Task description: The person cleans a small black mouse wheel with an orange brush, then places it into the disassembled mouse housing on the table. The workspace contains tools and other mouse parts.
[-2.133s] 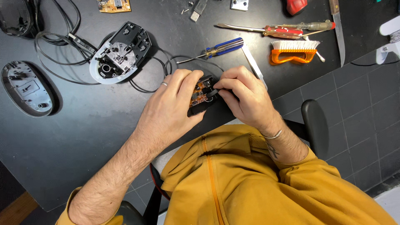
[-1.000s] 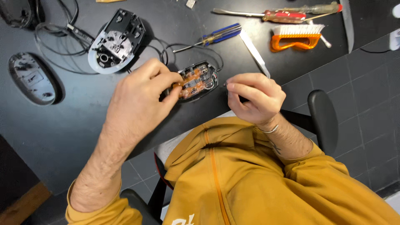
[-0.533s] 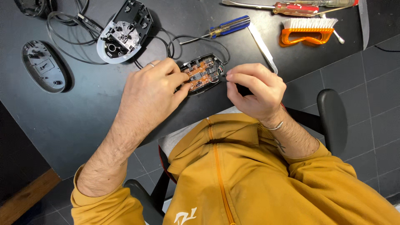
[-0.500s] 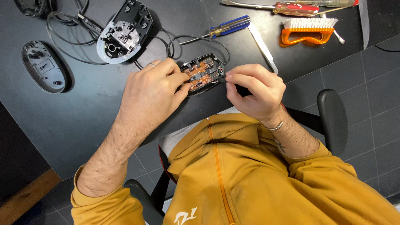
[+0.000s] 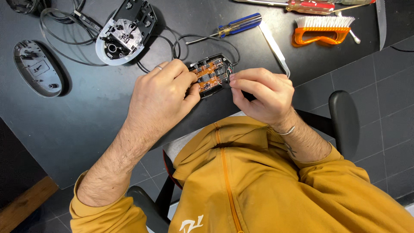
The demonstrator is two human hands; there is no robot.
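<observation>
We have the small black opened mouse base with its orange circuit board (image 5: 211, 74) gripped in our left hand (image 5: 161, 92) at the desk's near edge, its shell already off, while our right hand (image 5: 258, 92) pinches something unclear at its 3 o'clock side.

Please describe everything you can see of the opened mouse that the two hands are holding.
The opened mouse is a black base with its top cover off, so an orange circuit board with small dark parts shows inside. It lies near the front edge of the dark table, slightly tilted. A thin black cable loops away from it. The left hand grips its left side, and the right hand pinches at its right end with the fingertips. Its underside is hidden.
</observation>
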